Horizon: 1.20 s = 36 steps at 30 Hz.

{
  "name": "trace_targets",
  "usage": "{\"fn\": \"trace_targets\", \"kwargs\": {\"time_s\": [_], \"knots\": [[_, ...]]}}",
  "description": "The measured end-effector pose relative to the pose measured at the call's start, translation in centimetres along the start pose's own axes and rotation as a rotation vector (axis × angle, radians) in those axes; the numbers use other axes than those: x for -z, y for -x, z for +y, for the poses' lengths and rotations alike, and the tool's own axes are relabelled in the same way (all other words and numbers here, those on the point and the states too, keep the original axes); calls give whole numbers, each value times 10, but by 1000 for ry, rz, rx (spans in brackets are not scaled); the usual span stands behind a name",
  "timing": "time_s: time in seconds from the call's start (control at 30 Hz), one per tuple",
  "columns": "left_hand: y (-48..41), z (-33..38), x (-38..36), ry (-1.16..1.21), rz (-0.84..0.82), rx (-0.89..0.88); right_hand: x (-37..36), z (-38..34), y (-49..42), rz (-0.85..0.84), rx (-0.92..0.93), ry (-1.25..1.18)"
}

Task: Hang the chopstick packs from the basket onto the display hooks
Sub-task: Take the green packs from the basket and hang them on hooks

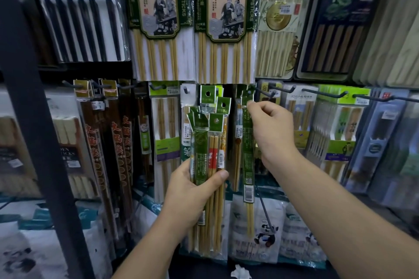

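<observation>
My left hand (192, 190) grips a bundle of several green-labelled chopstick packs (209, 142) upright in front of the display, their punched header tabs fanned out at the top. My right hand (271, 127) pinches the top of a single green chopstick pack (247, 156) that hangs down long and straight. Its green header tab (248, 95) sits level with a dark display hook (264, 92); whether the tab is on the hook I cannot tell. The basket is out of sight.
Hanging chopstick packs fill the wall: big pale packs (158, 18) above, brown packs (108, 142) at left, green and blue ones (340, 124) on hooks (326, 93) at right. A dark upright post (38, 120) stands at left. Panda-print bags (265, 231) lie below.
</observation>
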State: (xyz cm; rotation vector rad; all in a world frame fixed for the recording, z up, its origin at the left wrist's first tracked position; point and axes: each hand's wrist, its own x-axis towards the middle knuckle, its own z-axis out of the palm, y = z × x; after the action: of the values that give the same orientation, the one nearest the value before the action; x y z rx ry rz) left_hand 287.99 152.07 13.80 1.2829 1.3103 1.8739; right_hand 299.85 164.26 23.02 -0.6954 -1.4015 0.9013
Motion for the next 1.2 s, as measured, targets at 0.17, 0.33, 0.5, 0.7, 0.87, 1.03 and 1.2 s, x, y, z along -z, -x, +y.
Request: {"fn": "trace_targets", "kwargs": {"time_s": [0.17, 0.33, 0.5, 0.7, 0.87, 1.03, 1.2], "knots": [[0, -1, -1, -14, -13, -3, 4, 3, -1, -1, -13, 81], [0, -3, -1, 0, -32, -3, 16, 2, 13, 37, -31, 85], [2, -2, -7, 36, -57, 3, 17, -8, 31, -176, -12, 21], [4, -1, -10, 36, -68, 5, 12, -13, 33, -256, 11, 27], [1, -2, -7, 44, -38, 18, 13, -22, 23, -140, -27, -69], [1, -5, -1, 59, -20, 75, 10, -24, 13, -72, -41, -70], [2, -8, -2, 77, -42, 91, 5, -24, 9, -43, -45, -72]]}}
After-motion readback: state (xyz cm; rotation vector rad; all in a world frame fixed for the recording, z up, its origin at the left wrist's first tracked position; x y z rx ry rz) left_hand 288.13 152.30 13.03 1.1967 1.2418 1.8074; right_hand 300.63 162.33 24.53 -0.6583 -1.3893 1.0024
